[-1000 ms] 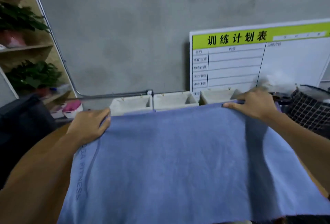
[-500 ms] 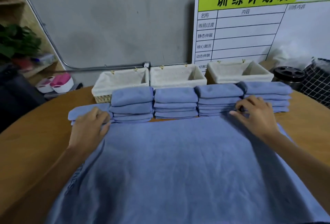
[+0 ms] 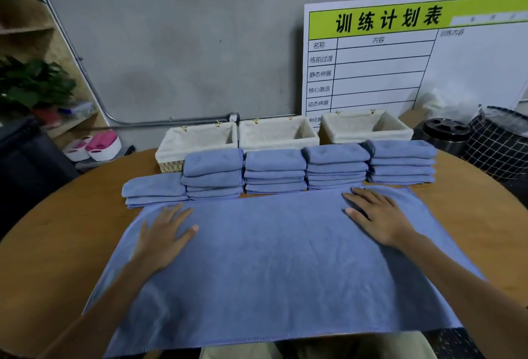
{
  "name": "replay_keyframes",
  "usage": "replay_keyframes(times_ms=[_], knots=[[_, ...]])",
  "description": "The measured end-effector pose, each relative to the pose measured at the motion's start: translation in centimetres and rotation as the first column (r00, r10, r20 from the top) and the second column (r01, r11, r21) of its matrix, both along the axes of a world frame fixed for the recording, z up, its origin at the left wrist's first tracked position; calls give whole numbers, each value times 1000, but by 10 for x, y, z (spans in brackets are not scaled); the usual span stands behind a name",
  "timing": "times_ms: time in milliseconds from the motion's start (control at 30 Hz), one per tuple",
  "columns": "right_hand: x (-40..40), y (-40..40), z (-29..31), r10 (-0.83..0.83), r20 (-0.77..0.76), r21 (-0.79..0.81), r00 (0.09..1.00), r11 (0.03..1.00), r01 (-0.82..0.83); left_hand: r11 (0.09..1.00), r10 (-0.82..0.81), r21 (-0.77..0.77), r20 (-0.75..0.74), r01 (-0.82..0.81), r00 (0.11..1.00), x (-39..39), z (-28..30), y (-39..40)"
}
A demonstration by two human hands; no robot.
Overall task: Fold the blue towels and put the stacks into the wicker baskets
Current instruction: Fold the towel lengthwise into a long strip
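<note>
Head view showed both hands, left hand [image 3: 164, 233] and right hand [image 3: 377, 217], spread flat on the far corners of an unfolded blue towel [image 3: 271, 267] whose long axis ran left-right across the wooden surface [image 3: 71, 230], with folded stacks [image 3: 274, 171] and wicker baskets [image 3: 278, 132] beyond, mid-frame.

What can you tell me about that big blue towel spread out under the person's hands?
The large blue terry-cloth towel lies unfolded and nearly flat on the round wooden table, with its near edge hanging over the table's front. It looks soft, with a stitched hem along its borders. Its far edge reaches the row of folded blue towel stacks. The left hand and right hand press on it, palms down, fingers spread.
</note>
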State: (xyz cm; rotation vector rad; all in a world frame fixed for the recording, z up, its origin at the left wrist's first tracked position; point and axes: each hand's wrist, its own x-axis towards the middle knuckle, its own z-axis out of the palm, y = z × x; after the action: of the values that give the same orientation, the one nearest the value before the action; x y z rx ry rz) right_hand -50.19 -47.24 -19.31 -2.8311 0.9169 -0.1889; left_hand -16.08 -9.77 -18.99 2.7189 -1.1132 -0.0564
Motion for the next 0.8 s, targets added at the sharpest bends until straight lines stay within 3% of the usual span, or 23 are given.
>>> replay_keyframes(times_ms=[67, 167, 233, 333, 467, 600, 800], knots=[[-2, -3, -4, -6, 56, -10, 998, 1000, 7, 991, 62, -122, 92, -50, 994, 4, -3, 7], [2, -17, 0, -2, 266, -30, 964, 1000, 10, 999, 49, -35, 226, -42, 973, 8, -2, 10], [8, -33, 9, -3, 371, -108, 928, 993, 47, 995, 36, -101, 293, -7, 955, 11, 12, 1], [18, -50, 5, 33, 385, -224, 922, 973, 59, 991, -14, -116, 406, 67, 914, 21, 24, -20], [24, -55, -13, 35, 351, -268, 936, 961, 65, 982, 13, -183, 308, 45, 951, 29, 6, -29], [21, -51, -11, 44, 371, -279, 928, 958, 66, 980, 30, -191, 403, 52, 915, 27, 11, -30], [21, -38, 2, 58, 441, -137, 896, 991, 4, 914, -2, -378, 359, 147, 934, 17, 16, -30]])
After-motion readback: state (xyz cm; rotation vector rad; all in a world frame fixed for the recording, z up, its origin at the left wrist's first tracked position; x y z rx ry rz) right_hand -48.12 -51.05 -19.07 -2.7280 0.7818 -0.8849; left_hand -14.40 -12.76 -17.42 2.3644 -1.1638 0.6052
